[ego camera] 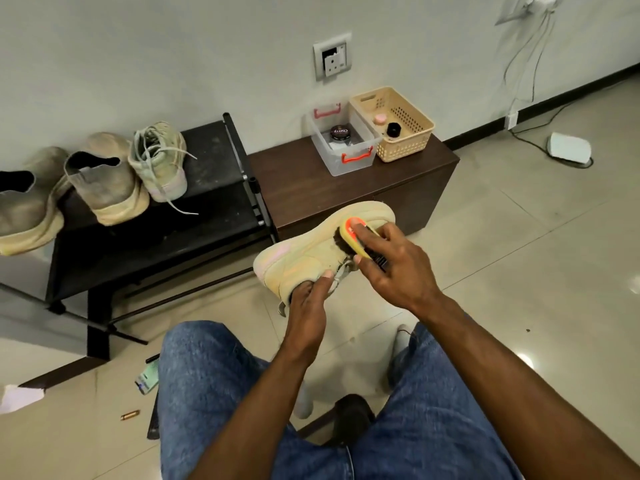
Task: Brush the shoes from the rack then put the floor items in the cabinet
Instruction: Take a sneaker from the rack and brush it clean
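While the left hand [306,306] grips the pale shoe [311,251] at its opening above the floor, the right hand [394,268] clasps a yellow brush [353,237] against it. On the cabinet [311,181], a clear box [353,157] holds a polish tin [340,132]; the beige basket [408,147] beside it holds a pink lid [380,118] and a black cap [393,129].

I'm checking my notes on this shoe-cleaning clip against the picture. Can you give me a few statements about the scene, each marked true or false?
1. The right hand holds a yellow shoe brush against the sneaker. True.
2. The left hand rests flat on the floor. False: it grips the sneaker at its opening.
3. Shoes still stand on the black shoe rack. True.
4. The clear plastic box with red handles sits on the floor. False: it stands on the dark brown cabinet, beside the beige basket.
5. A round black polish tin lies in the beige basket. False: it lies in the clear box.
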